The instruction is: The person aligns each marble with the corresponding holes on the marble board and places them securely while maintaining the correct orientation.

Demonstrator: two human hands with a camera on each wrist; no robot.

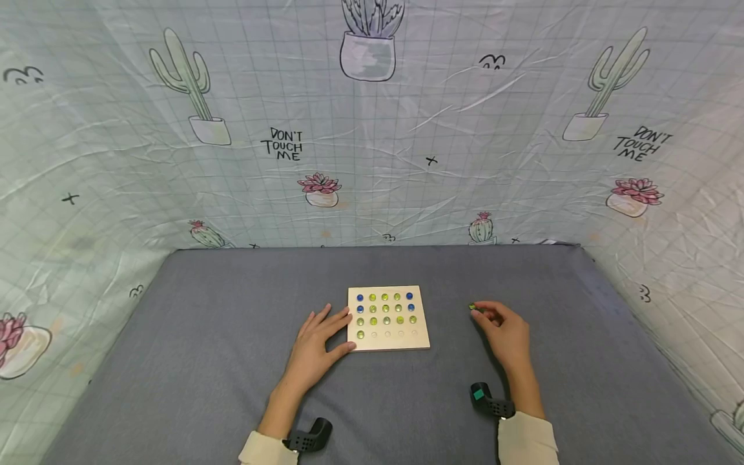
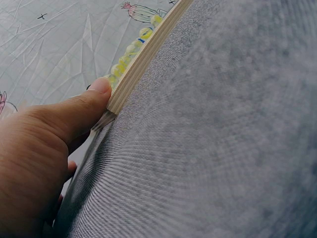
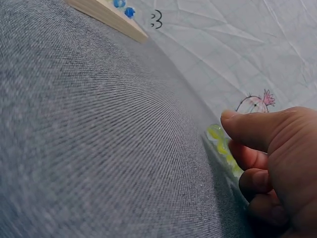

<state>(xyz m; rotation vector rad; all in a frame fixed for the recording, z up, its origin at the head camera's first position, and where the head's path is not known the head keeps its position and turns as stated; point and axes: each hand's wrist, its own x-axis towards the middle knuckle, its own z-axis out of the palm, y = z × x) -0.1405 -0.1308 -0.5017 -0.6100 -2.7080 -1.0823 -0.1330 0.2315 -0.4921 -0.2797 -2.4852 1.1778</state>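
A pale wooden board (image 1: 389, 343) lies on the grey cloth, with rows of round hollows. Yellow-green glass marbles (image 1: 385, 309) sit in most of these, with blue marbles (image 1: 410, 296) in the far corners and just in front of them. In the nearest row, one green marble stands at the left end beside several bare hollows. My left hand (image 1: 312, 352) rests at the board's left side, fingers spread, its thumb (image 2: 100, 85) touching the near corner. Right of the board, my right hand (image 1: 508, 332) pinches yellow-green marbles (image 3: 221, 147) low over the cloth; its fingers partly hide them.
Grey cloth (image 1: 232, 303) covers the table around the board. Behind and at both sides hangs a pale sheet (image 1: 378, 129) printed with cacti and lettering. A black wrist device (image 1: 308, 436) is on the left wrist, another (image 1: 491, 402) on the right.
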